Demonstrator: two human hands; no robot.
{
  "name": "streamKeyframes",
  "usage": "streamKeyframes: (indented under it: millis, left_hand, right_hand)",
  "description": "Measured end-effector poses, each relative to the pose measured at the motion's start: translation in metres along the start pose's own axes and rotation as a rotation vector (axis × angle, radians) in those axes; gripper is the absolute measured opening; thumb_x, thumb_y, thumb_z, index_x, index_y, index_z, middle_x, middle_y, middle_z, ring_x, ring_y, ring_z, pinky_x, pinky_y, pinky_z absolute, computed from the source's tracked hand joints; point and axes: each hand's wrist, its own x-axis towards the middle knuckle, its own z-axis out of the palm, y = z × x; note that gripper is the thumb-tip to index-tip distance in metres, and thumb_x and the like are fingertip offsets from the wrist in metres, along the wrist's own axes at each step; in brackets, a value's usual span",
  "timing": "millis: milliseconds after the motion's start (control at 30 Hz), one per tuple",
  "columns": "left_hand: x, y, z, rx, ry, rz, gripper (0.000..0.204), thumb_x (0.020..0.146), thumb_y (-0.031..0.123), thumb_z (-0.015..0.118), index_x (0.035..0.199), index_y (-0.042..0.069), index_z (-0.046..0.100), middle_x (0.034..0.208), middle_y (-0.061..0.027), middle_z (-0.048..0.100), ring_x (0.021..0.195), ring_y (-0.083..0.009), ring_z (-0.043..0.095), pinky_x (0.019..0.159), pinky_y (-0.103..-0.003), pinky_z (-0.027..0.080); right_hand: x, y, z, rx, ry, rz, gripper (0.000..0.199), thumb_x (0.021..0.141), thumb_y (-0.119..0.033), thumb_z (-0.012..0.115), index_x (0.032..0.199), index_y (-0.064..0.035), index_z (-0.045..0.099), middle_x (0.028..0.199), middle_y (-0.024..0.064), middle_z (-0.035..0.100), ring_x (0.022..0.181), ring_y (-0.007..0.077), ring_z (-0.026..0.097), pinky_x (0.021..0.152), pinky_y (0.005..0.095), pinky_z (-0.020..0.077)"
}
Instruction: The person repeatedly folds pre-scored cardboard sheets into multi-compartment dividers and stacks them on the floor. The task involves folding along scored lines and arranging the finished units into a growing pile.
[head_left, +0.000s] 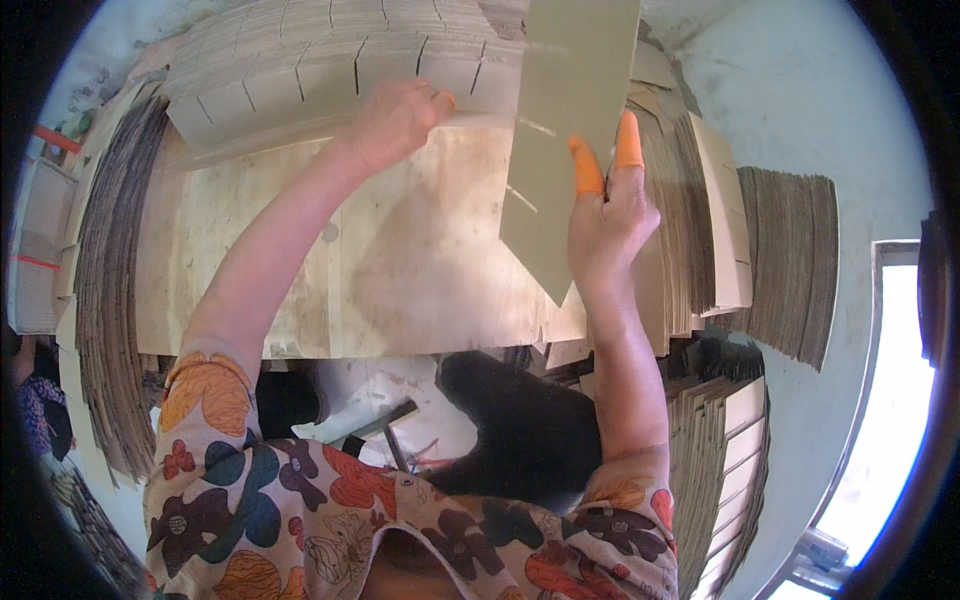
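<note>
Orange finger covers show on both hands. My right hand (612,215) holds a long grey-brown cardboard strip (545,200) nearly upright on the right. The thumb lies over its face and a finger is by its right edge. This strip has narrow slots and a pointed lower end. At the far edge of the wooden board, my left hand (395,122) is closed with its fingers curled in. It grips the near edge of a slotted cardboard strip (270,140), which is blurred there. Behind it lie rows of stacked slotted cardboard (330,62).
A pale wooden board (250,270) spans the middle. Tall cardboard stacks stand at the left (115,260) and right (715,220), with another stack (795,255) by the wall. More slotted pieces (715,470) sit low on the right. A bright doorway (880,400) is beyond.
</note>
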Motion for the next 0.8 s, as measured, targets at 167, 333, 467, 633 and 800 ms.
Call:
streamKeyframes:
  millis: [167,333,467,633,800]
  left_hand:
    - [-0.007,0.031,0.0,0.026,-0.077,0.118,0.009,0.067,0.005,0.059,0.075,0.002,0.057,0.07,-0.009,0.057,0.075,-0.0232,0.057,0.06,-0.037,0.049]
    - [-0.008,0.067,-0.014,-0.002,0.018,0.224,0.011,0.067,0.006,0.059,0.076,0.0,0.056,0.074,-0.0081,0.06,0.075,-0.0213,0.056,0.063,-0.032,0.051]
    - [-0.007,0.099,-0.037,-0.116,-0.049,0.214,0.015,0.067,0.006,0.059,0.079,-0.003,0.057,0.075,-0.0091,0.06,0.075,-0.0212,0.057,0.065,-0.033,0.051]
    - [-0.015,0.112,-0.041,-0.094,-0.151,0.165,0.019,0.067,0.007,0.059,0.083,-0.004,0.058,0.077,-0.0111,0.06,0.075,-0.0217,0.057,0.066,-0.033,0.051]
    - [-0.016,0.114,-0.04,-0.149,-0.037,0.205,0.019,0.066,0.008,0.06,0.081,-0.004,0.058,0.077,-0.0113,0.059,0.076,-0.022,0.056,0.066,-0.033,0.051]
  right_hand:
    - [0.003,0.001,0.002,-0.04,0.036,-0.012,0.048,0.084,-0.012,0.067,0.127,-0.0024,0.049,0.058,0.0163,0.055,0.042,0.0199,0.049,0.042,0.0306,0.0432]
    - [0.001,0.01,0.011,-0.062,0.078,-0.1,0.043,0.08,-0.005,0.069,0.12,0.0008,0.053,0.06,0.0087,0.043,0.046,0.0131,0.04,0.041,0.0245,0.0358]
    - [0.002,0.014,0.01,-0.128,0.022,-0.077,0.025,0.083,-0.011,0.066,0.104,0.0013,0.057,0.08,0.02,0.064,0.051,0.0268,0.06,0.043,0.0334,0.046]
    - [0.007,0.013,0.004,-0.047,0.061,-0.09,0.025,0.083,-0.011,0.065,0.103,0.0009,0.058,0.088,0.0193,0.065,0.056,0.0276,0.062,0.044,0.0339,0.0468]
    - [0.006,0.019,0.01,-0.096,0.061,-0.155,0.031,0.084,-0.012,0.064,0.113,-0.0024,0.057,0.084,0.0137,0.064,0.053,0.0271,0.059,0.045,0.0344,0.0467]
